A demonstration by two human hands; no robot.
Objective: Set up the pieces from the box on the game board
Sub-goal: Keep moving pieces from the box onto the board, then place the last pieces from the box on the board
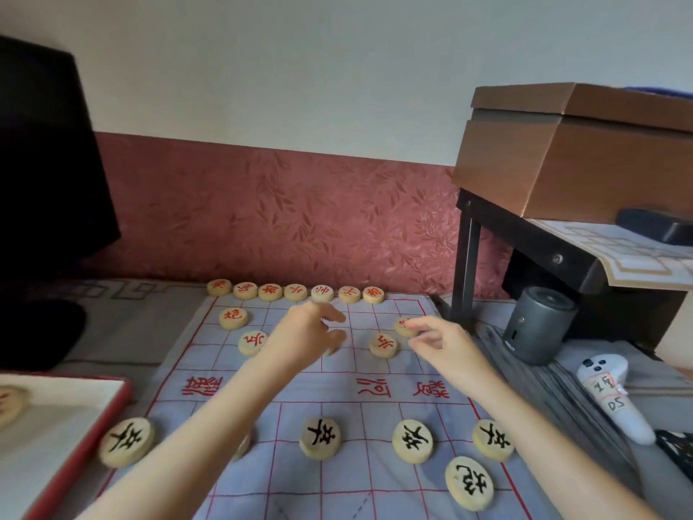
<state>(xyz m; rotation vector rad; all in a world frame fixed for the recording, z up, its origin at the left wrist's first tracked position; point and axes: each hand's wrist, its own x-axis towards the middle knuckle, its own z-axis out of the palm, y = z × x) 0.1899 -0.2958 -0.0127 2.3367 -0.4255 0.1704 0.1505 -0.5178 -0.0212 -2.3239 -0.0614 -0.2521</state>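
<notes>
A blue-grey cloth game board point(337, 392) with red grid lines lies in front of me. Several red-lettered round pieces point(296, 292) line its far edge, and more stand just in front point(233, 317). Black-lettered pieces point(320, 439) stand in a row near me. My left hand point(307, 332) hovers over the far middle with thumb and forefinger apart, and a piece under it is mostly hidden. My right hand point(442, 343) pinches a red-lettered piece point(403, 326) at the far right of the board. The red-rimmed box point(86, 437) at lower left has one piece point(11, 403) inside.
A grey cylindrical device point(536, 324) and a white controller point(611, 399) lie right of the board. A dark stand point(525, 238) at right carries a brown box point(585, 152). A black object point(45, 174) stands at left. A red-patterned wall band runs behind.
</notes>
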